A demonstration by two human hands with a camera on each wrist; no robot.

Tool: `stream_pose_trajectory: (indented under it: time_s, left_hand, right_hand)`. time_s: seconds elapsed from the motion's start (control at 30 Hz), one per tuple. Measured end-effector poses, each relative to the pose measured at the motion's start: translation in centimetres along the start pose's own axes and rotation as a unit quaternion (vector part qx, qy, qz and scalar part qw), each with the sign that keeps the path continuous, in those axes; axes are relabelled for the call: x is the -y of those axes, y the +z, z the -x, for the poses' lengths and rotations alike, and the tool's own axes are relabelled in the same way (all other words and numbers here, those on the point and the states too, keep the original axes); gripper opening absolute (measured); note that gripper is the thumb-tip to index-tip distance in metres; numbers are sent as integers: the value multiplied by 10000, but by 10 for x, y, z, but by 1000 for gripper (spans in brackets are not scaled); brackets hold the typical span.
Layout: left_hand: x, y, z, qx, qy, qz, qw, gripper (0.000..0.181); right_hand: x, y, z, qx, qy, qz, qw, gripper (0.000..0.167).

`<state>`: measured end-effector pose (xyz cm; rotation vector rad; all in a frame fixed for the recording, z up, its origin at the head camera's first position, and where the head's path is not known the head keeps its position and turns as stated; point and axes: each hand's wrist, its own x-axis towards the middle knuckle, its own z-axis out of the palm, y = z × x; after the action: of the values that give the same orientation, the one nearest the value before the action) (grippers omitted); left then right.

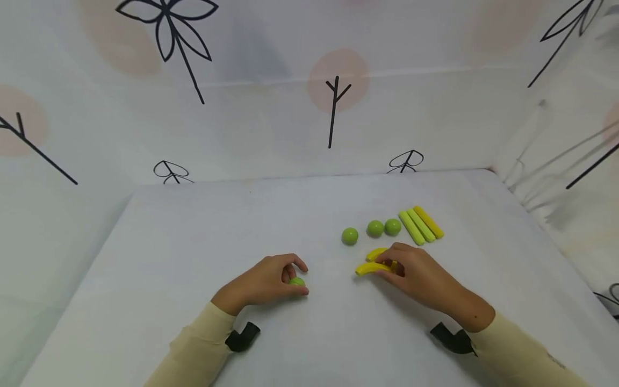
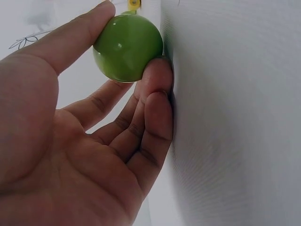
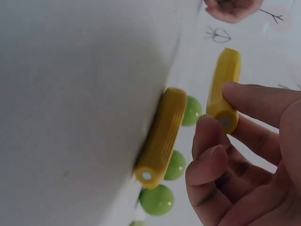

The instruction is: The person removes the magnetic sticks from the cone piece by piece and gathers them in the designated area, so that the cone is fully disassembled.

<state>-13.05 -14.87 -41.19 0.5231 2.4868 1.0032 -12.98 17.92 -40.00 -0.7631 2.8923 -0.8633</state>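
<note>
In the head view my left hand (image 1: 271, 279) holds a green ball (image 1: 297, 281) low over the white table. The left wrist view shows the thumb and curled fingers against this glossy ball (image 2: 128, 47). My right hand (image 1: 411, 271) pinches a curved yellow stick (image 1: 371, 268) between thumb and fingers. Seen by the right wrist, the held stick (image 3: 225, 84) is ribbed, with a round grey inset in its end, and is raised off the table. A second curved yellow stick (image 1: 376, 254) lies on the table just beyond, partly hidden by the right hand.
Behind the right hand lie three green balls, the leftmost ball (image 1: 350, 236) apart from the other two. To their right, two light green sticks (image 1: 411, 227) and a straight yellow stick (image 1: 428, 222) lie side by side. Patterned white cloth (image 1: 261, 134) hangs around the white table (image 1: 193, 231).
</note>
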Motion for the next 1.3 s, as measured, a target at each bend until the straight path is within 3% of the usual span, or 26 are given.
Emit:
stream_pose_trajectory:
  time_s: [0.17,0.47,0.8,0.93,1.1,1.3]
  left_hand:
    - [2,0,2,-24,-4,-20,10000,37]
    - [4,0,10,-74,-161,109,9998,36]
    - [10,-1,7,-149,-82,14,9999,36]
    - [6,1,-4,-424,8,-151,9990,38]
    - [-15,0,-29,-859,68,-688,9939,43]
    - [-35,0,-59,-995,19,-1269,9869,48]
  right_hand:
    - [-4,-6,5,156,-31,194,9997,17]
    - [-11,-12,3,869,26,320,9957,18]
    - [-12,-2,-3,1006,178,872,9909,15]
    - [-11,-1,-3,1011,293,905,9903,16]
    - [-13,-3,-3,965,301,936,9905,18]
    - [-14,-1,-3,969,324,891,9908,19]
